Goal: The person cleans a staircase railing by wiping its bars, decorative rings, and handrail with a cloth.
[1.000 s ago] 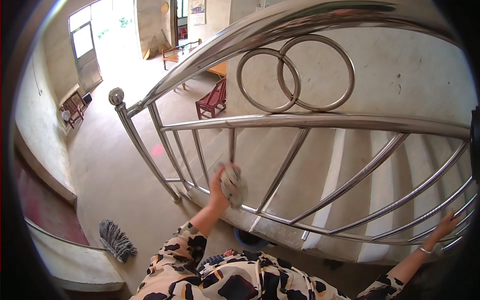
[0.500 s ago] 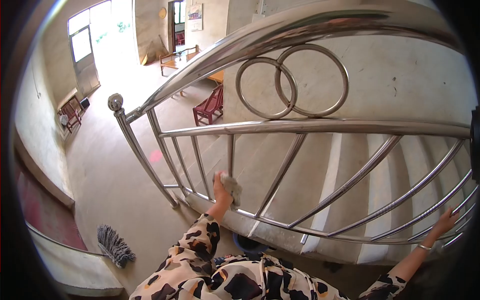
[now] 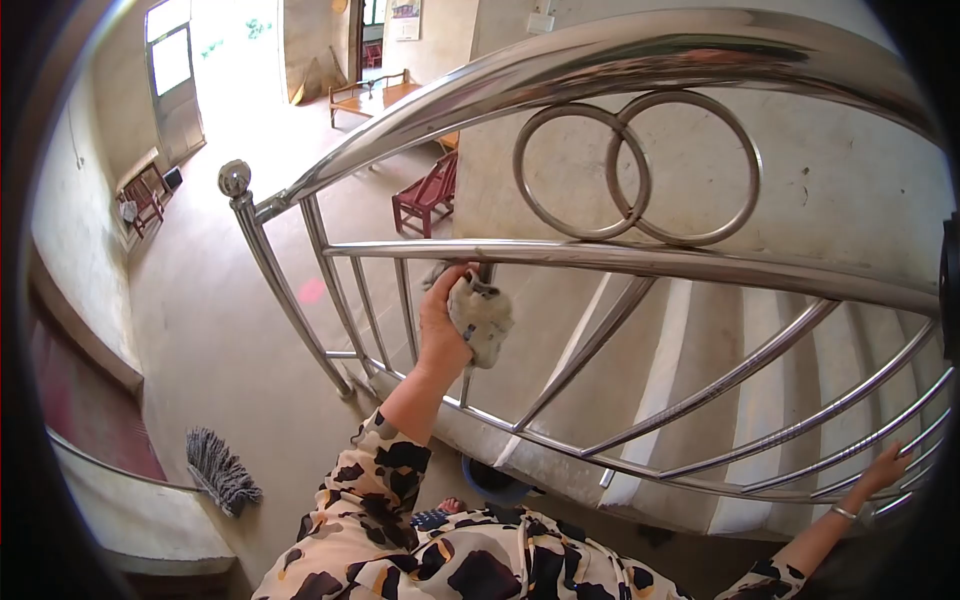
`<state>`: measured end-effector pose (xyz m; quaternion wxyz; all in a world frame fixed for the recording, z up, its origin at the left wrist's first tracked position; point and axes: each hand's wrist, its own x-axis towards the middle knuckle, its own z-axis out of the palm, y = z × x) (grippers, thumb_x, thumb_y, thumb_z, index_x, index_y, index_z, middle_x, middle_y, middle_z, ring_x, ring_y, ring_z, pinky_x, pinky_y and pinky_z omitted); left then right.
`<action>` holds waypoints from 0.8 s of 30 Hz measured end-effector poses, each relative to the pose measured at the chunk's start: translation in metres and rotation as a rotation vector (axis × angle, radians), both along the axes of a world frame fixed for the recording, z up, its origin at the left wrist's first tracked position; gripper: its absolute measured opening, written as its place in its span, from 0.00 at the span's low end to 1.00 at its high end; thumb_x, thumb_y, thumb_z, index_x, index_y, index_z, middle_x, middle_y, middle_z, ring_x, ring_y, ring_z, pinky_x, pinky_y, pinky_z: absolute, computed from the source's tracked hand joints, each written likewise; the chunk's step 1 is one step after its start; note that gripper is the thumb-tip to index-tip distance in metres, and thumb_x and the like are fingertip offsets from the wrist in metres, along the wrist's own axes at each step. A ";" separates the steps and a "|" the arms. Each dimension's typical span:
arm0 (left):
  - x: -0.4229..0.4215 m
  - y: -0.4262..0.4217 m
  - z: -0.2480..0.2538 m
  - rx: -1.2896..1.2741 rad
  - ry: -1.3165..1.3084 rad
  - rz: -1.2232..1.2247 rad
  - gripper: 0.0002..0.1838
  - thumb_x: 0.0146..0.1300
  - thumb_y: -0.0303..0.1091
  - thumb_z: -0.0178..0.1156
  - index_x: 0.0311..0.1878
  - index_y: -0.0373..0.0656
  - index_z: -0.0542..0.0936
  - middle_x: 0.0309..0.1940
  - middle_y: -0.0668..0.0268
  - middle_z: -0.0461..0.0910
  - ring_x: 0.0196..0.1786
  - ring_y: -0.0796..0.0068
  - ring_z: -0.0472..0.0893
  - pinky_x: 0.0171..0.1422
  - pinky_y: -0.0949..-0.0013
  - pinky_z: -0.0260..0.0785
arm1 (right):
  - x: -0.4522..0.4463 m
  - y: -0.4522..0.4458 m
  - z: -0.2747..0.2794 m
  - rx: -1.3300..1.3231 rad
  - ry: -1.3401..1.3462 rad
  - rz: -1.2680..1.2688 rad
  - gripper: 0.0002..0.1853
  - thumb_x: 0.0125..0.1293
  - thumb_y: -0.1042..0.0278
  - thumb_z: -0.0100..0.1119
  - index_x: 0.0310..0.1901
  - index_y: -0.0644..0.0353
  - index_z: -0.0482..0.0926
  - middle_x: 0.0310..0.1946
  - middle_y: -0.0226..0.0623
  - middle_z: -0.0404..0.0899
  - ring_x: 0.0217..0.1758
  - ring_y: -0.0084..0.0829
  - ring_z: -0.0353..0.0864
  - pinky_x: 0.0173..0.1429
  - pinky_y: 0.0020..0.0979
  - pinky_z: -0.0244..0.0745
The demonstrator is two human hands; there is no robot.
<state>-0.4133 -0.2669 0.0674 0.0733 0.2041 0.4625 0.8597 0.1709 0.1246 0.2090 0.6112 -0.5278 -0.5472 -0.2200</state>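
My left hand [image 3: 440,320] is closed round a pale, dirty cleaning cloth [image 3: 483,322], pressing it to an upright bar just under the middle rail of the metal stair railing [image 3: 590,257]. Part of the cloth hangs over the hand's right side, and the bar shows again below it. Far to the right, my right hand [image 3: 885,468], with a bracelet at its wrist, is wrapped round one of the railing's slanting bars [image 3: 905,450]. Two interlocked metal rings [image 3: 635,170] fill the space above the middle rail.
Stairs [image 3: 690,370] rise behind the railing to the right. On the floor at lower left lies a grey mop head [image 3: 222,472]. A dark blue bucket [image 3: 497,485] stands below the railing near my body. A red chair [image 3: 427,195] and a wooden bench [image 3: 375,98] are farther back.
My left hand has slid the cloth up the upright bar, from near its lower part to just below the middle rail. My right hand stays on the bars. The view has shifted slightly.
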 end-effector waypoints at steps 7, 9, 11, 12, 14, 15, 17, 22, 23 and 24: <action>-0.010 0.018 -0.098 0.232 -0.487 -0.100 0.09 0.50 0.38 0.55 0.36 0.49 0.72 0.26 0.69 0.69 0.30 0.78 0.71 0.34 0.72 0.67 | 0.004 -0.003 0.003 0.023 -0.090 -0.094 0.25 0.58 0.54 0.44 0.51 0.66 0.67 0.44 0.52 0.70 0.45 0.46 0.71 0.48 0.37 0.63; -0.012 0.016 -0.150 0.253 -0.699 -0.169 0.13 0.52 0.48 0.51 0.33 0.51 0.74 0.24 0.67 0.70 0.31 0.74 0.72 0.34 0.69 0.67 | 0.006 0.000 0.002 0.059 -0.112 -0.125 0.25 0.58 0.53 0.44 0.51 0.65 0.67 0.44 0.51 0.71 0.45 0.46 0.71 0.47 0.38 0.63; -0.001 0.013 -0.193 -0.093 -0.688 0.009 0.16 0.52 0.52 0.50 0.32 0.50 0.75 0.26 0.66 0.73 0.32 0.70 0.74 0.35 0.66 0.67 | 0.006 0.000 0.005 0.094 -0.133 -0.151 0.25 0.58 0.52 0.44 0.51 0.64 0.67 0.43 0.51 0.71 0.44 0.47 0.71 0.47 0.38 0.63; 0.002 0.009 -0.209 -0.229 -0.697 0.067 0.16 0.52 0.51 0.50 0.32 0.49 0.76 0.27 0.66 0.74 0.32 0.70 0.74 0.35 0.66 0.67 | 0.002 -0.004 0.005 0.065 -0.112 -0.101 0.25 0.58 0.55 0.44 0.52 0.66 0.66 0.46 0.54 0.69 0.47 0.48 0.70 0.50 0.37 0.62; -0.005 0.006 -0.260 -0.270 -0.937 0.001 0.17 0.55 0.51 0.47 0.35 0.48 0.75 0.32 0.65 0.75 0.37 0.67 0.74 0.39 0.67 0.67 | 0.000 -0.006 0.008 0.045 -0.087 -0.047 0.25 0.59 0.58 0.43 0.52 0.69 0.64 0.48 0.56 0.68 0.51 0.49 0.68 0.54 0.36 0.61; -0.011 0.005 -0.252 -0.169 -1.154 -0.122 0.18 0.57 0.50 0.44 0.37 0.48 0.74 0.36 0.65 0.76 0.42 0.66 0.73 0.43 0.69 0.67 | 0.002 -0.004 0.008 0.007 -0.088 -0.120 0.26 0.59 0.57 0.43 0.52 0.70 0.64 0.48 0.57 0.68 0.50 0.49 0.68 0.53 0.36 0.61; -0.012 0.000 -0.241 -0.086 -1.132 -0.134 0.16 0.58 0.48 0.44 0.37 0.47 0.73 0.35 0.66 0.75 0.41 0.67 0.73 0.43 0.69 0.67 | 0.007 -0.001 0.007 -0.035 -0.095 -0.181 0.26 0.59 0.56 0.44 0.52 0.70 0.64 0.48 0.57 0.68 0.50 0.50 0.68 0.53 0.36 0.61; -0.052 -0.029 -0.137 0.318 -0.624 -0.071 0.16 0.57 0.47 0.41 0.32 0.45 0.71 0.24 0.66 0.72 0.29 0.69 0.74 0.32 0.67 0.67 | 0.002 -0.007 0.009 -0.111 -0.056 -0.144 0.27 0.59 0.54 0.43 0.52 0.70 0.64 0.47 0.59 0.67 0.50 0.50 0.68 0.52 0.38 0.61; -0.056 -0.038 -0.099 0.410 -0.547 -0.017 0.15 0.57 0.47 0.42 0.32 0.46 0.71 0.23 0.66 0.72 0.29 0.70 0.74 0.33 0.68 0.67 | 0.000 -0.010 0.008 -0.086 -0.063 -0.141 0.27 0.59 0.54 0.43 0.52 0.70 0.64 0.47 0.58 0.67 0.50 0.50 0.68 0.52 0.38 0.61; -0.058 -0.045 -0.067 0.503 -0.465 0.036 0.15 0.57 0.47 0.44 0.32 0.46 0.71 0.23 0.67 0.72 0.28 0.70 0.73 0.33 0.68 0.67 | -0.002 -0.012 0.007 -0.061 -0.071 -0.140 0.27 0.59 0.54 0.43 0.53 0.70 0.64 0.47 0.58 0.67 0.50 0.50 0.68 0.52 0.38 0.61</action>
